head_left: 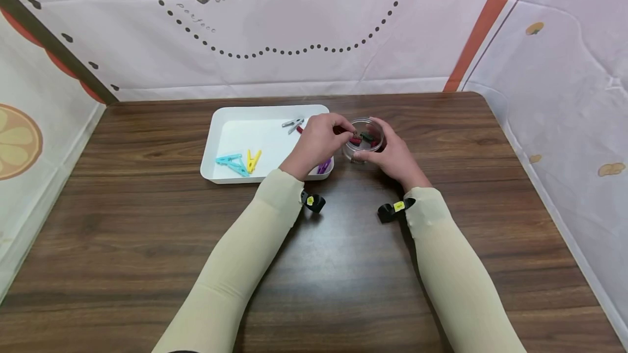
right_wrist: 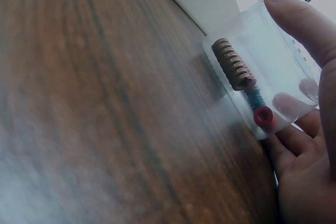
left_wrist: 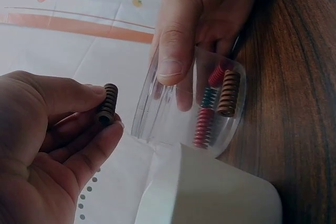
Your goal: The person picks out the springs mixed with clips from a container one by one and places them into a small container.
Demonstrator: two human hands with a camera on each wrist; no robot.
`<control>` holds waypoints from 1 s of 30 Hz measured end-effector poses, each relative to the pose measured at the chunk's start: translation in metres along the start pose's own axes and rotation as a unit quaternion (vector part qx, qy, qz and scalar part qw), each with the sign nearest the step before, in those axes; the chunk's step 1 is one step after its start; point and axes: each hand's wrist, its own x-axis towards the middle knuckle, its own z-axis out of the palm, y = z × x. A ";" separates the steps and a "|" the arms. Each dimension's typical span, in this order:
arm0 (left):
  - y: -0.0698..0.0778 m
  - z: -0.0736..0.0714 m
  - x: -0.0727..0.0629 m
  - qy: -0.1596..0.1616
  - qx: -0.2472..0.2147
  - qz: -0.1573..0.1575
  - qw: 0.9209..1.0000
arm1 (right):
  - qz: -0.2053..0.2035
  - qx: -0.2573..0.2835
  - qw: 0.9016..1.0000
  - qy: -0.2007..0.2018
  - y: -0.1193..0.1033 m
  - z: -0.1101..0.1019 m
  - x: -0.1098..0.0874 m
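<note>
My left hand (head_left: 318, 138) pinches a dark brown coil spring (left_wrist: 108, 103) between thumb and fingers, close to the mouth of a clear plastic jar (left_wrist: 170, 124). The jar is gripped by my right hand (head_left: 394, 152), thumb on one side and fingers round the other. Inside it lie a brown spring (left_wrist: 229, 94), a green spring (left_wrist: 209, 97) and two red ones, the lower red spring (left_wrist: 203, 128) beside the green. In the right wrist view, the held spring shows at the top, beyond my right thumb (right_wrist: 296, 17).
Left of the jar stands a white tray (head_left: 267, 124), partly under my left forearm. It holds light blue clips (head_left: 233, 162), a yellow clip (head_left: 253, 161), grey clips (head_left: 293, 123) and a purple clip (head_left: 324, 166). A printed cloth (head_left: 314, 20) hangs behind the wooden table (head_left: 147, 222).
</note>
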 end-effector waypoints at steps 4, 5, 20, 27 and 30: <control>0.001 -0.001 0.002 0.003 0.004 0.005 1.000 | 0.008 0.001 1.000 -0.007 -0.016 -0.001 -0.007; 0.001 -0.002 0.002 0.003 0.003 0.006 1.000 | 0.009 0.001 1.000 -0.007 -0.020 -0.002 -0.009; -0.009 -0.011 -0.003 0.022 -0.036 0.012 0.999 | -0.007 0.002 1.000 0.001 0.002 -0.001 0.003; -0.010 -0.018 -0.003 0.037 -0.047 0.013 0.998 | -0.009 0.007 1.000 0.002 0.001 0.000 0.002; -0.009 -0.023 -0.003 0.043 -0.043 0.013 0.998 | -0.009 0.004 1.000 0.004 0.001 0.000 0.003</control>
